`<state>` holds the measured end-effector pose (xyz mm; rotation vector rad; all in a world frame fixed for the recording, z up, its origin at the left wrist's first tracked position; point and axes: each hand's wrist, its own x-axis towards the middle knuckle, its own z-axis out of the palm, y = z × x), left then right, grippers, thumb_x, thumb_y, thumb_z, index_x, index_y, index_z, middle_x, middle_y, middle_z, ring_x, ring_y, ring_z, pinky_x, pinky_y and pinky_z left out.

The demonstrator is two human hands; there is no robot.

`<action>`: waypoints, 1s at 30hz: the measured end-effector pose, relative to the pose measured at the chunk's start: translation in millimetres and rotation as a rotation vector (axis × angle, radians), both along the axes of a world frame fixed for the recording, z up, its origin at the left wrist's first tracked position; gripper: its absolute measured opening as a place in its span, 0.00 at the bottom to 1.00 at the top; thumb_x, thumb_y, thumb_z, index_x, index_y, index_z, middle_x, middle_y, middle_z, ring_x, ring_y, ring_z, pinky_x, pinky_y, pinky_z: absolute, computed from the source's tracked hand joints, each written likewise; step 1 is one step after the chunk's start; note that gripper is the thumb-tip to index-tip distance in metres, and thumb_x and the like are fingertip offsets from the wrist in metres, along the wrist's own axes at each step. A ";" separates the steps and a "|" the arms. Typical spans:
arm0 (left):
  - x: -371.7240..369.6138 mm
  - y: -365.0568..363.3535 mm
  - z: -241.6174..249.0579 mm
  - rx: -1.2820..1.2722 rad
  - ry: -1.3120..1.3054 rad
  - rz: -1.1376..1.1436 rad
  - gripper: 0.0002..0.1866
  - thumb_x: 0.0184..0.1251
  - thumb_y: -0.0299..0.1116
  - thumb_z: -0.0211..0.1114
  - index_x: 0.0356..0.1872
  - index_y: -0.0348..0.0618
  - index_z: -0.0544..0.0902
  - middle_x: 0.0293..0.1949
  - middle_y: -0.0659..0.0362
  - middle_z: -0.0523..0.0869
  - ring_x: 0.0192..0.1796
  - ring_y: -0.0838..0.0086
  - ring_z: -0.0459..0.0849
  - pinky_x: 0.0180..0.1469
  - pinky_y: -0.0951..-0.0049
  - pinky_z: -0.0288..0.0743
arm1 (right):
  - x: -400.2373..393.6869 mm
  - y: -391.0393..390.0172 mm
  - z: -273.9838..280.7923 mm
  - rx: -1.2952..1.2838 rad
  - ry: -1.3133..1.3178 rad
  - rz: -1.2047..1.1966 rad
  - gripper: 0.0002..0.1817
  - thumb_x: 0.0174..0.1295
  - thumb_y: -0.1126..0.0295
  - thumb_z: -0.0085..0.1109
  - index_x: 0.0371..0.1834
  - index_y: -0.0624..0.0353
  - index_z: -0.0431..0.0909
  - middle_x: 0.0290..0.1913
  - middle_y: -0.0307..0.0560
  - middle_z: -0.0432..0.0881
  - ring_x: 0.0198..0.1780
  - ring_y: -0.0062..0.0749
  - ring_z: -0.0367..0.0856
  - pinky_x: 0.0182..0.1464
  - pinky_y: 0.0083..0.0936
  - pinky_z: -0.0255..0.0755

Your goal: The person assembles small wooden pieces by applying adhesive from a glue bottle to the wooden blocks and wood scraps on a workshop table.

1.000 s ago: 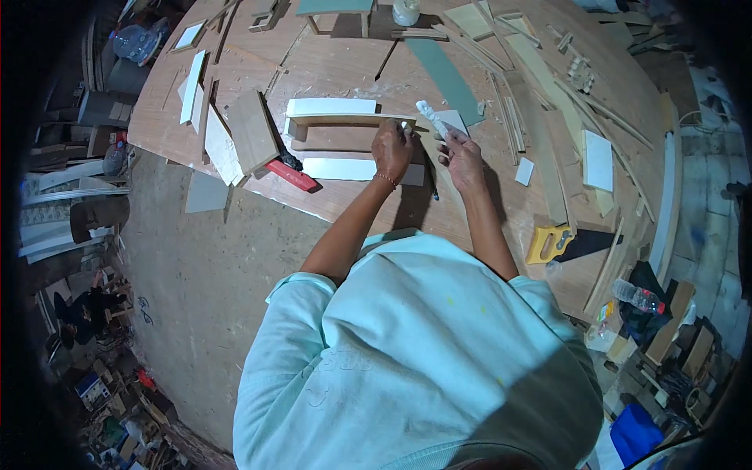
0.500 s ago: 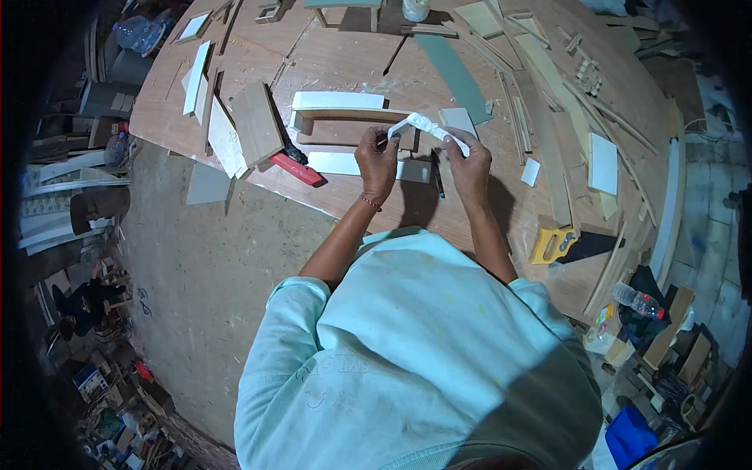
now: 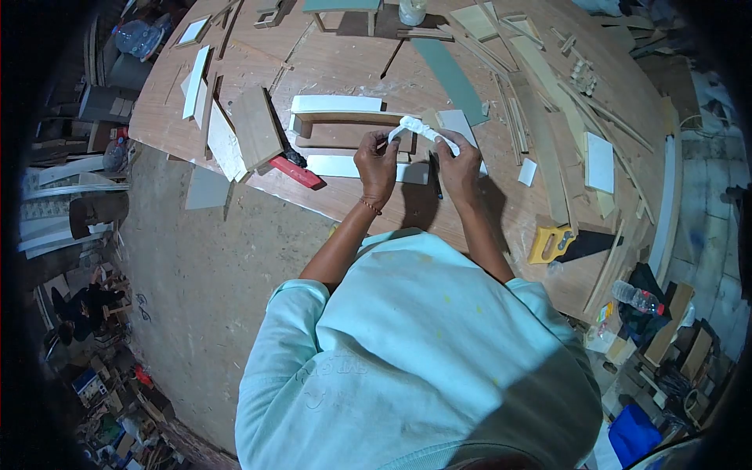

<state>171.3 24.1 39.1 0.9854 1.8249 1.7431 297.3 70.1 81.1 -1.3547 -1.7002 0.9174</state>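
A white curved strip with a lumpy top (image 3: pixel 415 125) is held up over the table between both hands. My left hand (image 3: pixel 377 167) pinches its left end, and my right hand (image 3: pixel 460 168) pinches its right end. Behind them lies a long wooden piece with a white face (image 3: pixel 337 103). A white board (image 3: pixel 337 166) rests nearer the table edge, beside my left hand. A white panel (image 3: pixel 456 121) lies partly behind my right hand. Close to that hand is a thin dark tool (image 3: pixel 436 176).
A red-handled tool (image 3: pixel 296 173) lies left at the table edge beside a brown board (image 3: pixel 257 129). On the right are a yellow-handled saw (image 3: pixel 552 244), a white block (image 3: pixel 598 162) and wood strips. A jar (image 3: pixel 412 11) stands at the back. A person (image 3: pixel 82 307) is far left.
My right hand has moved slightly left, toward my left hand, and the strip looks more sharply bent. Both hands keep their hold on it.
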 end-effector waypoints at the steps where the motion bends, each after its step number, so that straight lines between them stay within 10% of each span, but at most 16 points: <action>1: 0.1 -0.5 -0.7 0.009 -0.013 0.002 0.07 0.49 0.21 0.62 0.31 0.33 0.76 0.29 0.54 0.81 0.32 0.75 0.80 0.36 0.77 0.74 | 0.0 0.9 -1.0 0.001 0.000 0.000 0.10 0.52 0.71 0.55 0.36 0.62 0.78 0.26 0.53 0.80 0.27 0.37 0.78 0.33 0.30 0.69; 30: 1.6 -2.7 -4.1 -0.048 0.001 0.063 0.08 0.45 0.22 0.65 0.28 0.34 0.77 0.27 0.55 0.82 0.30 0.77 0.80 0.34 0.79 0.73 | -13.3 -20.1 10.1 0.037 0.020 0.048 0.09 0.52 0.72 0.53 0.35 0.65 0.77 0.30 0.54 0.80 0.31 0.40 0.79 0.36 0.30 0.70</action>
